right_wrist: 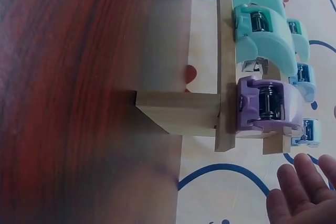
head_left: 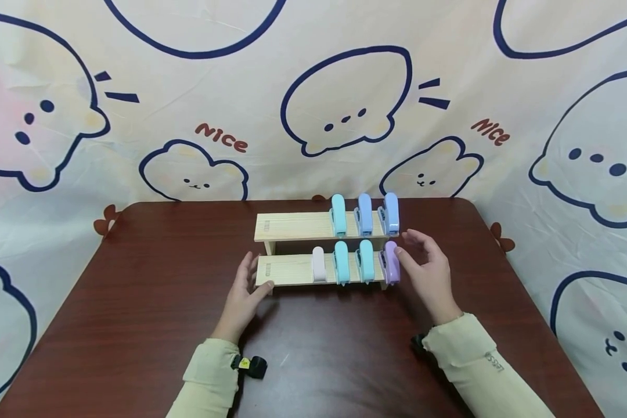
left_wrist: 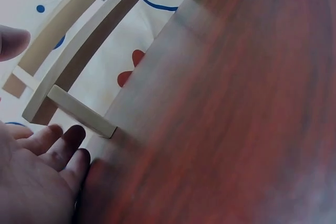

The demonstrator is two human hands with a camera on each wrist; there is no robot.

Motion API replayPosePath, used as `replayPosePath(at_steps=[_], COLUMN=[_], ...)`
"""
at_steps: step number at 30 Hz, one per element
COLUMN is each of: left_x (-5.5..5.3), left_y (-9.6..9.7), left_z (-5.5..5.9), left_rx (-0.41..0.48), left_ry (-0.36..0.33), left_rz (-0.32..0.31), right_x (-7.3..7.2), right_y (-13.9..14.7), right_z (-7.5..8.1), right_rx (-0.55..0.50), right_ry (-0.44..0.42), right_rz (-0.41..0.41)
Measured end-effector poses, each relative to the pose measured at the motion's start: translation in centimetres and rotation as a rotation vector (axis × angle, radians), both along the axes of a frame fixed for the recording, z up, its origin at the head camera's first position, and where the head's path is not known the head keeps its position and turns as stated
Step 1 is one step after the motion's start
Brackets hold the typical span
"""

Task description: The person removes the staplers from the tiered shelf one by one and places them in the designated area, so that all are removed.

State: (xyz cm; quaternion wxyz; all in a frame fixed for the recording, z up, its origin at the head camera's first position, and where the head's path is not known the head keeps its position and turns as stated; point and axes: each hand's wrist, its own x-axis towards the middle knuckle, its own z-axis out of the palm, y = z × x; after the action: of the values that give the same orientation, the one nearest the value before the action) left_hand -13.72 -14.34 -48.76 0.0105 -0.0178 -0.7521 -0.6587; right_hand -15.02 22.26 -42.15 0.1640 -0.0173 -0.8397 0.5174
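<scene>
A two-tier pale wooden rack [head_left: 287, 270] stands on the table. On its lower shelf, from left to right, are a white stapler-like tool [head_left: 319, 266], two teal ones and a purple one [head_left: 391, 264]. The purple tool shows a dark spring inside in the right wrist view. My left hand [head_left: 241, 303] is at the lower shelf's left end, thumb by the front corner, fingers relaxed beside the end. My right hand [head_left: 429, 275] is just right of the purple tool, its thumb near that tool's side and its fingers loosely bent. Both hands hold nothing.
The upper shelf [head_left: 292, 226] carries a teal stapler-like tool [head_left: 338, 216] and two blue ones [head_left: 364, 215] at its right. A dark red-brown table [head_left: 151, 302] lies below. Behind it hangs a cloth [head_left: 271, 168] printed with cartoon outlines.
</scene>
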Motion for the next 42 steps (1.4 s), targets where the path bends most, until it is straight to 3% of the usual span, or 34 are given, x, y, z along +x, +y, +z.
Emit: replayPosePath(at_steps=[5, 13, 30, 42], left_x=[-0.5, -0.6, -0.8, -0.9], left_y=[0.2, 0.3, 0.1, 0.0], left_z=[-0.1, -0.3, -0.4, -0.8], left_rx=[0.045, -0.02, -0.1, -0.04], left_ry=[-0.045, -0.081, -0.046, -0.061], left_rz=[-0.006, 0.011, -0.005, -0.013], right_x=[-0.5, -1.7, -4.1, -5.6], right_y=[0.1, -0.1, -0.4, -0.8], right_z=[0.2, 0.6, 1.9, 2.8], right_rx=[0.002, -0.004, -0.014, -0.033], right_ry=[0.003, 0.017, 0.058, 0.038], right_rz=[0.01, 0.023, 0.052, 0.067])
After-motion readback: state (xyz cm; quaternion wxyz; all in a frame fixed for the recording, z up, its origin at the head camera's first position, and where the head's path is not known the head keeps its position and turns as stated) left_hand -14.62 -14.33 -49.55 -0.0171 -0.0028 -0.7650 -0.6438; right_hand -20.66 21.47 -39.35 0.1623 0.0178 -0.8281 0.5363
